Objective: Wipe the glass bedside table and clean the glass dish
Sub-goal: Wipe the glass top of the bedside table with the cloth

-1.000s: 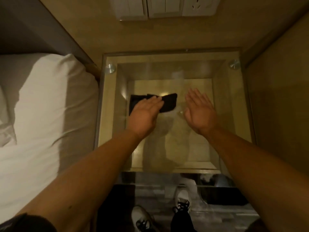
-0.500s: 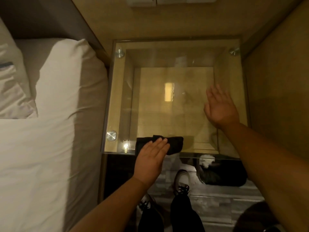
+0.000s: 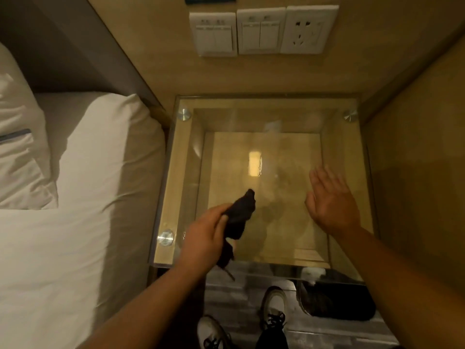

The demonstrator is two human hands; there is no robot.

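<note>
I'm standing over the glass bench (image 3: 347, 152), which is sitting tucked between the bed (image 3: 75, 197) and a wooden side wall. My left hand (image 3: 205, 239) is gripping a dark cloth (image 3: 240, 214), fingers curled round its middle, so it's bunched up with one end pointing toward the centre of the glass and the other end dangling past the near edge. My right hand (image 3: 331, 200) is spreading flat, fingers straight and together, over the right half of the glass; can't tell if it's actually touching. A ceiling light is glaring off the middle of the top. On the floor below I'm seeing my white sneakers (image 3: 275, 311) and a dark bag (image 3: 337, 302). Wall switches (image 3: 237, 32) and a socket (image 3: 308, 28) are sitting above the bench.
</note>
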